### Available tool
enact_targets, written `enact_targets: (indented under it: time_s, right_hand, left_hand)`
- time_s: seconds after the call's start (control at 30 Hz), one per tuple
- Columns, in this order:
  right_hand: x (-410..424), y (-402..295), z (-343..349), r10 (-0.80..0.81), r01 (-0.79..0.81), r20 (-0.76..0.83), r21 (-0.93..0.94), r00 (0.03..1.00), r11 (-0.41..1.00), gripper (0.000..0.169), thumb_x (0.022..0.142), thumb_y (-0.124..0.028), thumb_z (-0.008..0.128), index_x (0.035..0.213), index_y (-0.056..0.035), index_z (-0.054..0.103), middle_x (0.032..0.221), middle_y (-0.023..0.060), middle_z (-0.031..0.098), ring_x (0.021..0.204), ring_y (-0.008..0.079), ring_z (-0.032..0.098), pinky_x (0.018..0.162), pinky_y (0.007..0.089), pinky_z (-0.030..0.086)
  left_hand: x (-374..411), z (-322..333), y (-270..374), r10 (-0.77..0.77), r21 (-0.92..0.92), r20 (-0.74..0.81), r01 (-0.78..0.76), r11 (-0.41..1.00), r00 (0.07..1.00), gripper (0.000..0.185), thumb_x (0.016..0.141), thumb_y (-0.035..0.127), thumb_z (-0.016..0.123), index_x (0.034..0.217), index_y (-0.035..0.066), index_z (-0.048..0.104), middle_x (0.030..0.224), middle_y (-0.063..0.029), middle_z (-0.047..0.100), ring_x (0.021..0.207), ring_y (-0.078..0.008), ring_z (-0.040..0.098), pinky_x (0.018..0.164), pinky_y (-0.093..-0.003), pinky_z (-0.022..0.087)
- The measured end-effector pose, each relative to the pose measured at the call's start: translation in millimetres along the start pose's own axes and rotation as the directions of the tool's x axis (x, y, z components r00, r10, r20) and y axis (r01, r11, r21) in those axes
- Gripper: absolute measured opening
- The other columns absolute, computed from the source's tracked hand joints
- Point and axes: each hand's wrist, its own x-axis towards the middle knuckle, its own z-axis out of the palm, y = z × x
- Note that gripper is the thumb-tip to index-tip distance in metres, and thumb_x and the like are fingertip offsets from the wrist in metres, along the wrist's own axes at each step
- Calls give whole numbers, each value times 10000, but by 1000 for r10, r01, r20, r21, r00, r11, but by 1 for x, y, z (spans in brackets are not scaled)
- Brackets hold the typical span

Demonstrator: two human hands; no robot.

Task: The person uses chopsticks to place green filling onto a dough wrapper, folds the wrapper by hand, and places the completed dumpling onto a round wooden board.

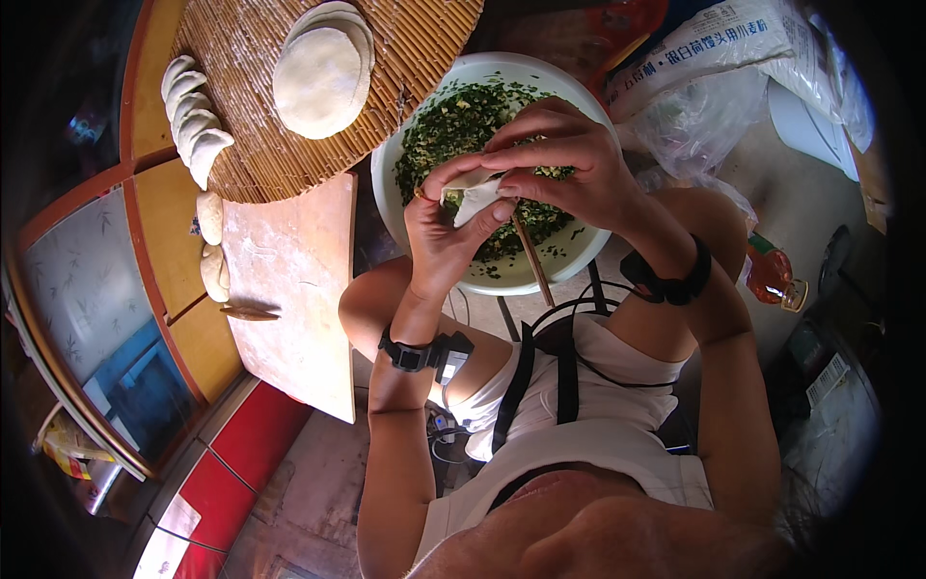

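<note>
My left hand (445, 224) cradles a dough wrapper (476, 201) folded around green filling, part of which shows at its left end. At the wrapper's right end, the thumb and fingers of my right hand (564, 155) grip its edge. Both hands hover over a large pale basin (391, 217) of chopped green filling with light yellowish bits (452, 119). A pair of wooden chopsticks (534, 264) leans in the basin, handles over the near rim. Their tips are hidden below the hands.
Stacked round wrappers (322, 83) and a row of folded dumplings (192, 116) sit on a reed mat (289, 170). A floured board (289, 289) holds dough pieces (212, 271) and a small rolling pin (249, 313). At right are a flour bag (702, 54) and a bottle (770, 268).
</note>
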Motion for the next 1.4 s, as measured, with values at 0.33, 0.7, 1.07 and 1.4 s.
enact_targets:
  time_s: [0.33, 0.7, 1.07, 1.4]
  right_hand:
    - [-3, -7, 6, -55, 34, -103, -196, 993, 980, 95, 768, -108, 729, 862, -101, 721, 901, 18, 677, 903, 227, 597, 804, 362, 468]
    - [0, -4, 4, 9, -11, -47, -55, 999, 998, 251, 740, -123, 771, 990, -114, 747, 914, 19, 679, 897, 212, 601, 807, 352, 480]
    - [-7, -1, 8, 79, -93, -122, -110, 989, 990, 106, 775, -90, 731, 876, -57, 726, 882, 39, 674, 893, 221, 613, 783, 342, 484]
    - [-2, 1, 6, 73, -75, 92, 19, 993, 997, 324, 722, -124, 774, 1044, -135, 739, 1003, 53, 649, 918, 203, 622, 806, 335, 510]
  left_hand:
    - [1, 3, 2, -72, -43, 23, 73, 996, 997, 467, 790, 18, 775, 1214, 27, 579, 1058, -45, 658, 942, -104, 615, 823, -245, 525]
    - [5, -1, 3, 54, 114, -2, -53, 992, 999, 491, 778, 4, 778, 1224, 41, 575, 1079, -49, 662, 975, -112, 613, 880, -264, 510]
    - [7, 3, 3, 174, 228, 25, -176, 958, 984, 558, 743, -4, 803, 1237, 9, 544, 1126, -84, 662, 1045, -156, 619, 923, -287, 493]
    - [7, -7, -6, 233, 374, 87, -249, 893, 968, 536, 726, -8, 810, 1201, -18, 562, 1130, -118, 669, 1028, -170, 642, 906, -288, 509]
